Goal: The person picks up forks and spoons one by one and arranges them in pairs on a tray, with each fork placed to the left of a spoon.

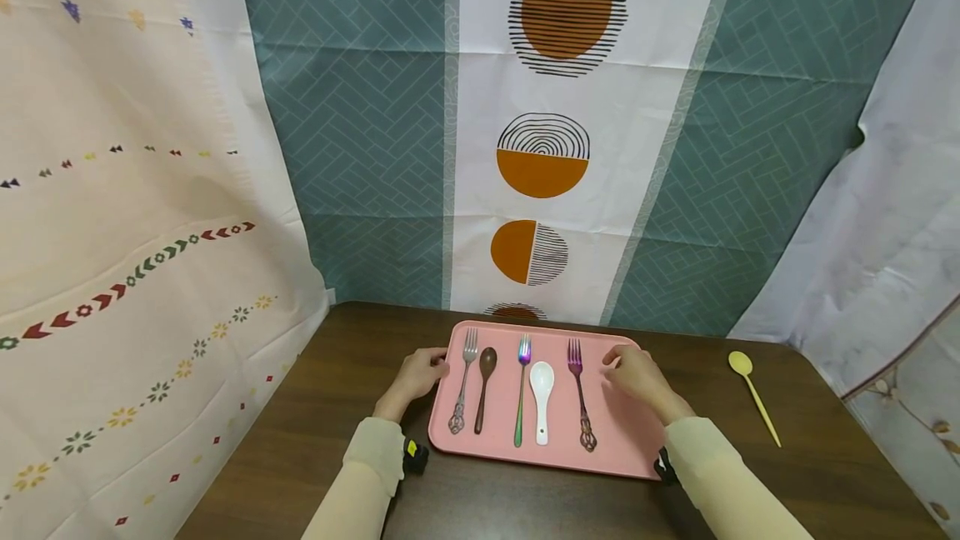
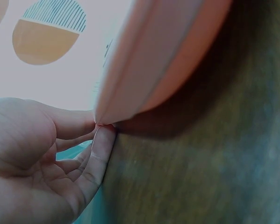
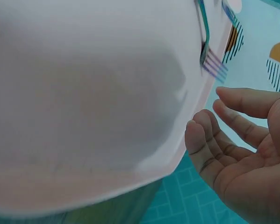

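A pink tray (image 1: 502, 450) lies on the table with a silver fork (image 1: 465, 373), a dark brown spoon (image 1: 487, 365), a rainbow-coloured fork (image 1: 521, 382), a white spoon (image 1: 542, 390) and a purple fork (image 1: 579, 382) side by side on it. At the tray's left rim, my left hand (image 1: 416, 373) pinches the edge between thumb and fingers, as the left wrist view shows closely. My right hand (image 1: 641, 377) hovers over the tray's right part, to the right of the purple fork. Its fingers (image 3: 196, 135) are loosely bent and hold nothing.
A yellow spoon (image 1: 750, 394) lies on the dark wooden table (image 1: 337, 365), right of the tray. Patterned cloth (image 1: 360, 148) hangs behind the table, with a cream cloth (image 1: 150, 232) at the left and a pale one (image 1: 900, 232) at the right.
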A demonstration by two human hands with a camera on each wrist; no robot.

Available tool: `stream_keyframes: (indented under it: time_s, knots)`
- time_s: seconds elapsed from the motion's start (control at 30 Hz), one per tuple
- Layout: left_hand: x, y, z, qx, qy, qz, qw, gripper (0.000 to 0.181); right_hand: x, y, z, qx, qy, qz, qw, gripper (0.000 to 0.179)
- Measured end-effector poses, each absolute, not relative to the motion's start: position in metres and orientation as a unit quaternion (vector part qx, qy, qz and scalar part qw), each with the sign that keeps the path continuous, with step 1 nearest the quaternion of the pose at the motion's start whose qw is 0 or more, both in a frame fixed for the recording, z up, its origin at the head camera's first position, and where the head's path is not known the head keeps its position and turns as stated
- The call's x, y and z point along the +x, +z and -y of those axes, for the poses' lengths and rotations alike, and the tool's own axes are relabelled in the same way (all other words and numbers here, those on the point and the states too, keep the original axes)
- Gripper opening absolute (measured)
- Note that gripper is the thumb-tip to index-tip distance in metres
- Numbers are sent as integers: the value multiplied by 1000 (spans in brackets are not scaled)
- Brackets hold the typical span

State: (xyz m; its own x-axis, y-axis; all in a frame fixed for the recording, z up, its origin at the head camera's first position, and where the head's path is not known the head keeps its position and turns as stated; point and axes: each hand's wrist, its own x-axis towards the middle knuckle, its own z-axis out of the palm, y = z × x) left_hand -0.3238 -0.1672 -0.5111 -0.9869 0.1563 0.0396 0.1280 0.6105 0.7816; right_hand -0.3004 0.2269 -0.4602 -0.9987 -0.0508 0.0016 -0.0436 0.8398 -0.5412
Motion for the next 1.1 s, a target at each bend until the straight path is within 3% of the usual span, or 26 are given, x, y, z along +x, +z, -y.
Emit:
stream_keyframes:
  time_s: [1.1]
  knots:
    - [-322, -509, 166, 86, 430, -899, 2, 39, -290, -469, -321, -4, -249, -968, -23, 23]
